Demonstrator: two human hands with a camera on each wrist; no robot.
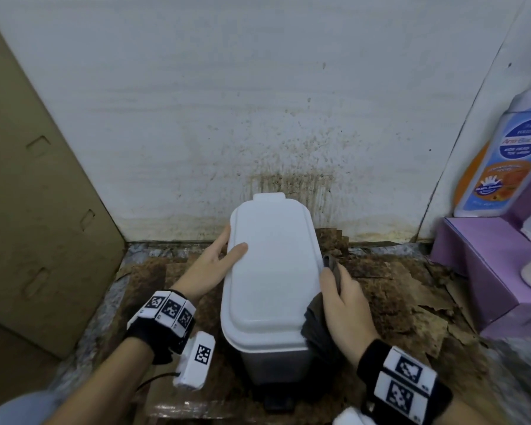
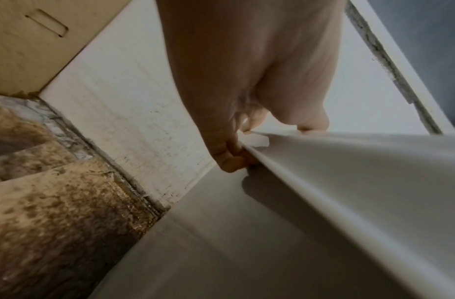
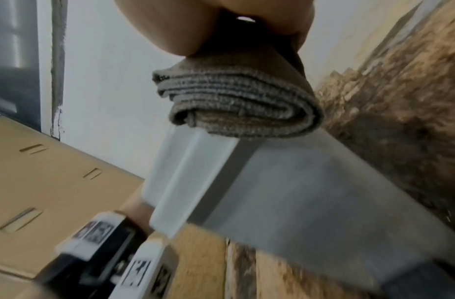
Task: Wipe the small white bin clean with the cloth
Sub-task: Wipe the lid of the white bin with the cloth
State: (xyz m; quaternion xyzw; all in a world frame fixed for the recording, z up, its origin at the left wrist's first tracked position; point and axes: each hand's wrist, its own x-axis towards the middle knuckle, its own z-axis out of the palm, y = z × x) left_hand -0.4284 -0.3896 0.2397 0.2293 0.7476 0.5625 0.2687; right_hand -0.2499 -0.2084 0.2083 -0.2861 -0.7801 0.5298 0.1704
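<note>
The small white bin stands on the floor against the stained wall, lid closed. My left hand grips the lid's left edge, thumb lying on top and fingers curled under the rim. On the bin's right side my right hand holds a folded grey cloth against the wall of the bin. In the right wrist view the cloth is a thick folded wad pinched under the palm, touching the bin's rim. A dark pedal base shows below the bin.
Dirty, torn brown cardboard covers the floor. A large cardboard box leans at the left. At the right stand a purple box and a wash bottle. The wall is close behind the bin.
</note>
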